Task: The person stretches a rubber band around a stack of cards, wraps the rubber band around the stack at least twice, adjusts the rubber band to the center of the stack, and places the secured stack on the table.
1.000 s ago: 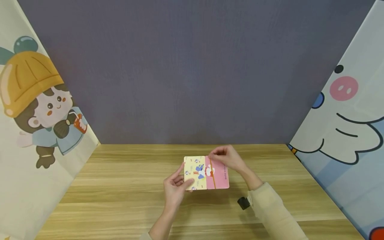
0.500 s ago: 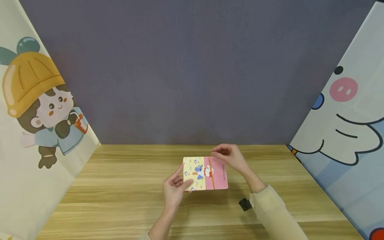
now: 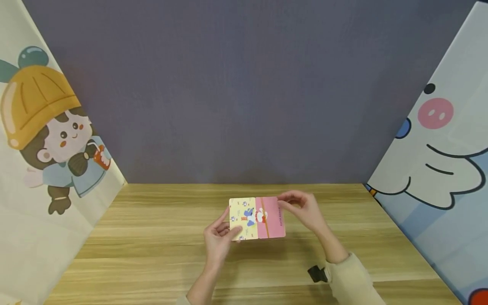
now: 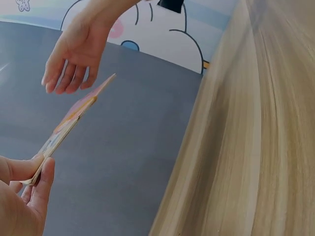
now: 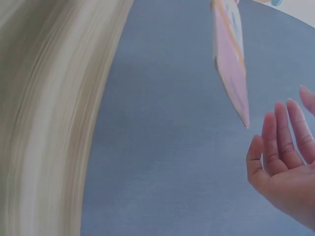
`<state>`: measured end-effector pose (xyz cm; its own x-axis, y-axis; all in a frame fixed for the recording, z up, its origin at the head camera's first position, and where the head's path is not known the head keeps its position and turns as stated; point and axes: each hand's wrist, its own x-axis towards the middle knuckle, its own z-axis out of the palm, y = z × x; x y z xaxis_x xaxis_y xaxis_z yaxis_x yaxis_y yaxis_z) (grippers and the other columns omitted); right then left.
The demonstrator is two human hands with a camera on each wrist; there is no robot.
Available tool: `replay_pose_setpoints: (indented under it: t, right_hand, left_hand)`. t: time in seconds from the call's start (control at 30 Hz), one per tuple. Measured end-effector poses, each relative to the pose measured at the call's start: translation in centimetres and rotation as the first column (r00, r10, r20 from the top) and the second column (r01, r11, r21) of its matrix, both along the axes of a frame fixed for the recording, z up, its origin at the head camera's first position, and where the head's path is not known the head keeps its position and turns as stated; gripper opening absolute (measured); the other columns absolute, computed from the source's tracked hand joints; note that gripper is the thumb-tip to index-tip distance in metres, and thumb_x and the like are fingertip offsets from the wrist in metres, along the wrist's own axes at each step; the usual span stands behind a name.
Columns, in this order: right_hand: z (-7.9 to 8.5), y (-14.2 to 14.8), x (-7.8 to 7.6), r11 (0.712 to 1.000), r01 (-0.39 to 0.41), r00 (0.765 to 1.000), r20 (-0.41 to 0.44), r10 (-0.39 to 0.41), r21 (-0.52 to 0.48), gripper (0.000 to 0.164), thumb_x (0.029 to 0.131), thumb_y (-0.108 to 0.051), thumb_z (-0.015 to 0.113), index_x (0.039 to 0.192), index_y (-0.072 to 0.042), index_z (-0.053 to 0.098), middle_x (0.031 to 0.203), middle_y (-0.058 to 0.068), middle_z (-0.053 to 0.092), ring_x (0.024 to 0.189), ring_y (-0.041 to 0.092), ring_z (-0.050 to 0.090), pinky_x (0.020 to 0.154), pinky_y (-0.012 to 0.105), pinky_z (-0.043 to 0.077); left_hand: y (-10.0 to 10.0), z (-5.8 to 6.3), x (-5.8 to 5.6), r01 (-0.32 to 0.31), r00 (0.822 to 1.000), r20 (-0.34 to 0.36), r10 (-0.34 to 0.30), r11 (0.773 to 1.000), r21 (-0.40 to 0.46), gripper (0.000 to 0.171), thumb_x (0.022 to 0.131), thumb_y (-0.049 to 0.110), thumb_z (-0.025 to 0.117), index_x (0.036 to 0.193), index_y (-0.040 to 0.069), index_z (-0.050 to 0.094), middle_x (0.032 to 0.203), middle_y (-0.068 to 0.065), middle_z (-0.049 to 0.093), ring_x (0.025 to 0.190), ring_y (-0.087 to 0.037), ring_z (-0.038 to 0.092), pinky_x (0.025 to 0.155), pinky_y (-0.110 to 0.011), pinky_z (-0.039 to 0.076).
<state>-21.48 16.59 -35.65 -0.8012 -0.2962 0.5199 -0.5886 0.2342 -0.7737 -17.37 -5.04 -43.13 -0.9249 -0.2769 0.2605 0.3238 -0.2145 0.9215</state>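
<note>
A small notebook, part pale yellow and part pink with cartoon animals, is held up over the table in the head view. An orange-brown elastic band runs across its pink part. My left hand pinches the yellow end, thumb on top and fingers beneath. Seen nearly edge-on in the left wrist view, the notebook slants upward from the left hand. My right hand is by the far right corner, fingers loosely bent. In the right wrist view a gap separates this hand from the notebook.
Beneath both hands lies a wood-grain table. A dark grey panel rises at its back edge. Side panels with cartoon prints stand left and right. A black device sits at the right sleeve.
My right hand has come off the pink part's top edge and shifted right and slightly down. The left hand and notebook have drifted slightly left.
</note>
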Motion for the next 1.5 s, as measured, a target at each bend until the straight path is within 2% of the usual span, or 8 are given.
replay_pose_setpoints:
  t: [0.33, 0.73, 0.87, 1.07, 1.2, 1.3, 1.43, 1.5]
  right_hand:
    - [-2.7, 0.3, 1.5, 0.989, -0.047, 0.999, -0.028, 0.043, -0.137, 0.016, 0.078, 0.003, 0.063, 0.092, 0.009, 0.061, 0.085, 0.020, 0.063, 0.076, 0.018, 0.060, 0.070, 0.023, 0.052]
    - [-5.1, -1.0, 3.9, 0.950, 0.055, 0.992, 0.128, -0.016, -0.308, 0.016, 0.076, 0.010, 0.062, 0.091, 0.014, 0.058, 0.089, 0.025, 0.061, 0.078, 0.011, 0.061, 0.070, 0.022, 0.053]
    - [-5.8, -1.3, 4.3, 0.945, 0.073, 0.989, 0.144, -0.028, -0.318, 0.017, 0.075, 0.010, 0.062, 0.090, 0.015, 0.058, 0.090, 0.028, 0.060, 0.078, 0.012, 0.061, 0.071, 0.022, 0.053]
    - [-7.0, -1.8, 4.7, 0.959, 0.095, 0.971, 0.239, -0.029, -0.268, 0.016, 0.076, 0.008, 0.062, 0.091, 0.012, 0.059, 0.088, 0.016, 0.064, 0.076, 0.008, 0.060, 0.069, 0.022, 0.053]
    - [-8.7, -1.7, 4.2, 0.959, 0.046, 0.972, 0.233, 0.022, -0.281, 0.018, 0.077, 0.001, 0.065, 0.093, 0.008, 0.060, 0.089, 0.017, 0.062, 0.076, 0.014, 0.060, 0.069, 0.025, 0.054]
    - [-11.7, -1.3, 2.7, 0.952, -0.016, 0.977, 0.197, 0.080, -0.305, 0.020, 0.078, -0.004, 0.065, 0.096, 0.003, 0.061, 0.091, 0.016, 0.062, 0.078, 0.018, 0.061, 0.071, 0.028, 0.054]
    - [-14.4, -0.9, 1.1, 0.933, -0.092, 0.972, 0.170, 0.159, -0.348, 0.022, 0.081, -0.004, 0.061, 0.103, 0.001, 0.060, 0.093, 0.013, 0.062, 0.079, 0.018, 0.062, 0.068, 0.028, 0.054]
    - [-14.4, -1.0, 0.9, 0.926, -0.085, 0.969, 0.185, 0.162, -0.367, 0.021, 0.083, -0.004, 0.060, 0.103, 0.001, 0.060, 0.091, 0.013, 0.063, 0.077, 0.019, 0.062, 0.065, 0.027, 0.055]
  left_hand:
    - [-0.4, 0.4, -0.6, -0.044, 0.999, 0.013, 0.044, 0.999, -0.020, 0.058, 0.062, -0.011, 0.073, 0.116, 0.002, 0.056, 0.075, -0.027, 0.061, 0.048, -0.008, 0.051, 0.045, -0.021, 0.052]
    - [-0.5, 1.2, -1.3, -0.077, 0.996, 0.032, 0.078, 0.996, -0.032, 0.057, 0.061, -0.009, 0.073, 0.115, 0.004, 0.057, 0.075, -0.024, 0.062, 0.052, -0.007, 0.051, 0.047, -0.013, 0.047]
    - [-0.6, 1.4, -1.5, -0.069, 0.998, 0.007, 0.069, 0.997, -0.017, 0.058, 0.061, -0.011, 0.073, 0.115, 0.002, 0.057, 0.076, -0.026, 0.062, 0.052, -0.008, 0.052, 0.048, -0.014, 0.048]
    - [-0.7, 1.4, -1.8, -0.081, 0.997, -0.002, 0.081, 0.997, -0.016, 0.057, 0.060, -0.010, 0.073, 0.114, 0.003, 0.058, 0.075, -0.025, 0.062, 0.052, -0.008, 0.053, 0.048, -0.014, 0.049]
    - [-0.7, 1.7, -1.7, -0.085, 0.996, -0.014, 0.085, 0.996, -0.011, 0.057, 0.060, -0.011, 0.073, 0.113, 0.003, 0.058, 0.073, -0.024, 0.061, 0.052, -0.007, 0.051, 0.048, -0.014, 0.048]
    - [-0.7, 1.8, -1.6, -0.083, 0.996, -0.029, 0.083, 0.997, -0.005, 0.056, 0.060, -0.011, 0.073, 0.113, 0.002, 0.058, 0.072, -0.025, 0.061, 0.051, -0.007, 0.050, 0.048, -0.013, 0.048]
    - [-0.6, 2.0, -1.5, -0.075, 0.996, -0.037, 0.075, 0.997, 0.000, 0.056, 0.061, -0.011, 0.074, 0.113, 0.002, 0.059, 0.072, -0.026, 0.060, 0.052, -0.007, 0.050, 0.047, -0.012, 0.047]
    - [-0.6, 2.1, -1.5, -0.069, 0.997, -0.038, 0.069, 0.998, 0.003, 0.056, 0.061, -0.010, 0.074, 0.113, 0.003, 0.059, 0.073, -0.026, 0.061, 0.052, -0.007, 0.051, 0.048, -0.013, 0.048]
